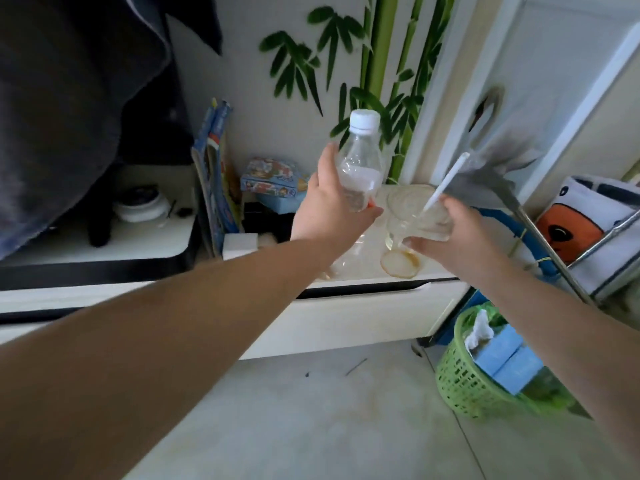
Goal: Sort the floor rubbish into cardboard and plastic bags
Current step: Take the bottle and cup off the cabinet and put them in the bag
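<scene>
Tabletop (363,271), pale and stained, lay beneath both raised hands. Left hand (329,209) curled around a capped clear bottle (360,164); right hand (453,237) gripped a clear cup (412,216) with straw (446,181), apparently gathered for the plastic bag, unseen.

The bottle (360,161) is left of the cup (415,216), both above the cabinet (346,317); the basket (464,382) sits on the floor right of it.
</scene>
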